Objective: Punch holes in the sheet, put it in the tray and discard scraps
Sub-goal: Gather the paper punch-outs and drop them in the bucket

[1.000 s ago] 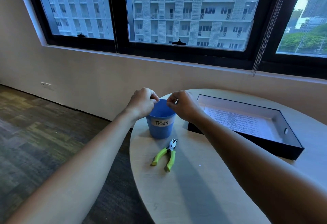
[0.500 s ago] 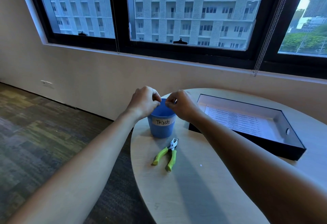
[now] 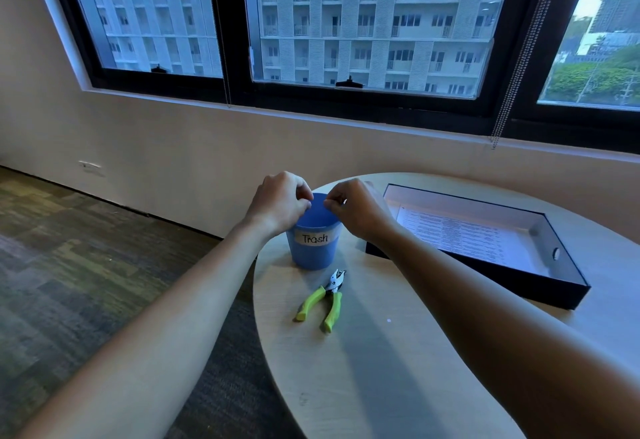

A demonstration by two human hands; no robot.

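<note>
One blue trash cup [image 3: 313, 248], one green punch [image 3: 323, 298] at its 6 o'clock, one sheet [image 3: 460, 236] inside one black tray [image 3: 540, 286] at 3. Left hand [image 3: 277, 204] and right hand [image 3: 356, 210] hover over the cup rim, fingertips pinched together; anything held is too small to tell.

Blue cup [image 3: 313, 248], taped label "Trash", upright on table. Green-handled hole punch [image 3: 323, 298] flat just in front, handles spread. Printed sheet [image 3: 457, 230] flat inside black tray [image 3: 519, 274], right of cup.
</note>
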